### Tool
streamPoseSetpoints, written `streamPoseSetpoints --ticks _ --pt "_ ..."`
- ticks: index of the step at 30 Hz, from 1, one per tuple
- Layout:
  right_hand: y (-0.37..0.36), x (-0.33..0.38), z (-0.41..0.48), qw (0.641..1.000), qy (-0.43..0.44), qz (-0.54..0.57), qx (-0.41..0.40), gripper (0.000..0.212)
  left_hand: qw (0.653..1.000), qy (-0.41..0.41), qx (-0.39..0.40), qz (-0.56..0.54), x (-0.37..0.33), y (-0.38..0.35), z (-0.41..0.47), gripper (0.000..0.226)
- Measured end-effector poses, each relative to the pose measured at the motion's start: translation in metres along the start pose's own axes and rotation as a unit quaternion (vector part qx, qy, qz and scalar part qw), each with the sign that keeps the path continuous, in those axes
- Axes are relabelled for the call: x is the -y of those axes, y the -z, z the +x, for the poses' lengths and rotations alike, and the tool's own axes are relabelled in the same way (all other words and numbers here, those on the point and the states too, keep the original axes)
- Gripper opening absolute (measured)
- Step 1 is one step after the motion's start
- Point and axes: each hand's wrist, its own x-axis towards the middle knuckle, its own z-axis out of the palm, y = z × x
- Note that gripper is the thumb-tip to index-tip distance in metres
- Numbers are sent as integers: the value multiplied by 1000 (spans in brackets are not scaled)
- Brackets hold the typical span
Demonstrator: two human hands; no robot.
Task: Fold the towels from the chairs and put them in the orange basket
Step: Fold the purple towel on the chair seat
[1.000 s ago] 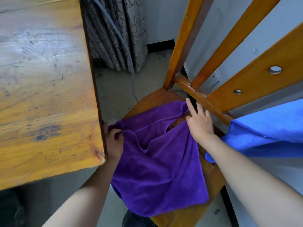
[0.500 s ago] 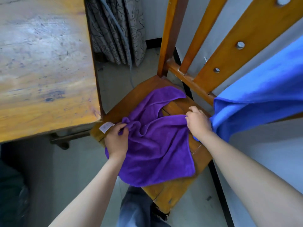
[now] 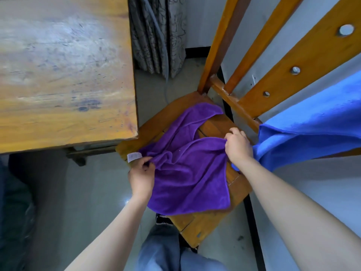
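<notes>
A purple towel [image 3: 187,173] lies crumpled on the seat of a wooden chair [image 3: 203,223]. My left hand [image 3: 141,178] pinches the towel's left corner, beside its white label [image 3: 134,157]. My right hand [image 3: 237,145] grips the towel's right edge with curled fingers. A blue towel [image 3: 312,133] hangs over the chair's backrest at the right, just behind my right wrist. The orange basket is not in view.
A worn wooden table [image 3: 64,75] fills the upper left, its corner close to the chair seat. A patterned curtain [image 3: 156,34] hangs at the back with a grey cable in front. My jeans-clad legs [image 3: 166,251] stand below the chair on the grey floor.
My right hand went from lying flat on the purple towel to gripping its edge. My left hand kept its corner, and the white label came into view. The view rose away from the chair.
</notes>
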Motion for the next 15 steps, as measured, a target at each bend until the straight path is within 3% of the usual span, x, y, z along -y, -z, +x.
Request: streamPoseSetpoints --ticks 8,15 --pt "1 7 48 990 93 -105 27 30 996 52 -38 -56 5 -9 -7 22" --pt "-11 0 95 978 178 -102 30 38 982 84 -123 -118 10 -28 -16 22"
